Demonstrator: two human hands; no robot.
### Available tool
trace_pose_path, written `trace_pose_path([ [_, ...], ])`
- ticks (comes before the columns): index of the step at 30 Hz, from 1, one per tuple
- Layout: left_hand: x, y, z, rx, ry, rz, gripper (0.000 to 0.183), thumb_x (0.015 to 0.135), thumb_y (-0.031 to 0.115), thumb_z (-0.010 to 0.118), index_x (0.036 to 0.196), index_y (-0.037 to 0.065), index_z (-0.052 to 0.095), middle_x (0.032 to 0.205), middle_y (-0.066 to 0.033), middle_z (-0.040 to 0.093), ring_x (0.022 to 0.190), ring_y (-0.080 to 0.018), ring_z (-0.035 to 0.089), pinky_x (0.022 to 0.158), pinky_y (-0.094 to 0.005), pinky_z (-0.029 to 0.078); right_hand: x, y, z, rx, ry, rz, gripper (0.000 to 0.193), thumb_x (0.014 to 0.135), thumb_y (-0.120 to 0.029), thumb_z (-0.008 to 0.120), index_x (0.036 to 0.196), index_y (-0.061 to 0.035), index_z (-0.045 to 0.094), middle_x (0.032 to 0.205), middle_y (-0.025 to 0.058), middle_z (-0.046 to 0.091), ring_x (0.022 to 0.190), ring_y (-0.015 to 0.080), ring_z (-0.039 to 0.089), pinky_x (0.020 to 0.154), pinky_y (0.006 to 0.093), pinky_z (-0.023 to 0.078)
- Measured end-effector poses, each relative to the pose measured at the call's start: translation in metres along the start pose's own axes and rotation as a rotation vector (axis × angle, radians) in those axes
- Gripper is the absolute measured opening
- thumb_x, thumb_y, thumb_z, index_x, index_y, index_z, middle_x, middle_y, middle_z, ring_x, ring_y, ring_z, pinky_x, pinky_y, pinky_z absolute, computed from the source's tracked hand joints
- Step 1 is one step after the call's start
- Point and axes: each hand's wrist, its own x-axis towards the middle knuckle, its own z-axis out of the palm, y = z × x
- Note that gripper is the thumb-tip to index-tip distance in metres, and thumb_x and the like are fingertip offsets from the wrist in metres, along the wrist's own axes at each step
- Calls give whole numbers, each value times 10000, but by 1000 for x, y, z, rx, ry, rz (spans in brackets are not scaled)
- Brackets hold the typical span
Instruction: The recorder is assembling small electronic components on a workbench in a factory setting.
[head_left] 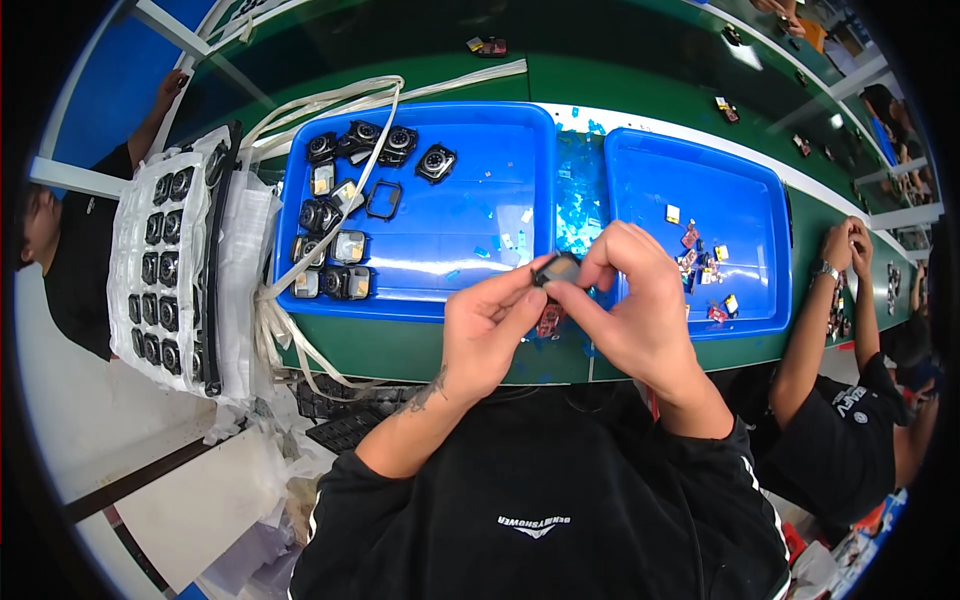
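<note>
In front of my chest, above the gap between two blue trays, a small black watch case [556, 270] is held up with its greyish flat side showing. My left hand [485, 325] pinches it from the left between thumb and fingers. From the right, my right hand [640, 295] has its thumb and fingertips closed on the same case. A small red part [548, 320] shows just below it; whether it is joined to the case I cannot tell. The left blue tray [470, 112] carries several black watch cases [322, 215] and an open black frame [384, 199].
The right blue tray [690, 145] holds small red, white and yellow parts [705, 262]. Blue film scraps [580, 200] litter the gap. A white strap [375, 150] crosses the left tray. Stacked white trays [190, 260] with watch cases stand left. Another person's hands [848, 245] are at right.
</note>
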Motion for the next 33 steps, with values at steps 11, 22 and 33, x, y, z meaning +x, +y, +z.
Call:
trace_pose_path([
  [11,10,21,10,-131,188,-28,349,942,-22,539,1288,14,549,1167,-147,620,952,-175,660,838,-293,553,-20,-1,6,25,108,-169,287,741,32,743,1006,-2,640,867,105,651,732,214,655,636,302,523],
  [22,7,31,0,965,-23,536,332,718,-62,753,1039,15,715,1093,-155,672,901,-254,696,740,-305,573,-21,5,-12,882,-127,408,106,886,22,643,972,20,582,872,48,651,786,79,642,685,208,516],
  [33,9,26,-7,1118,2,713,328,649,-53,770,965,29,727,1057,-157,688,860,-270,701,715,-323,576,-12,7,-12,922,-294,546,93,897,-30,646,950,-11,572,817,0,616,772,50,600,689,202,503],
])
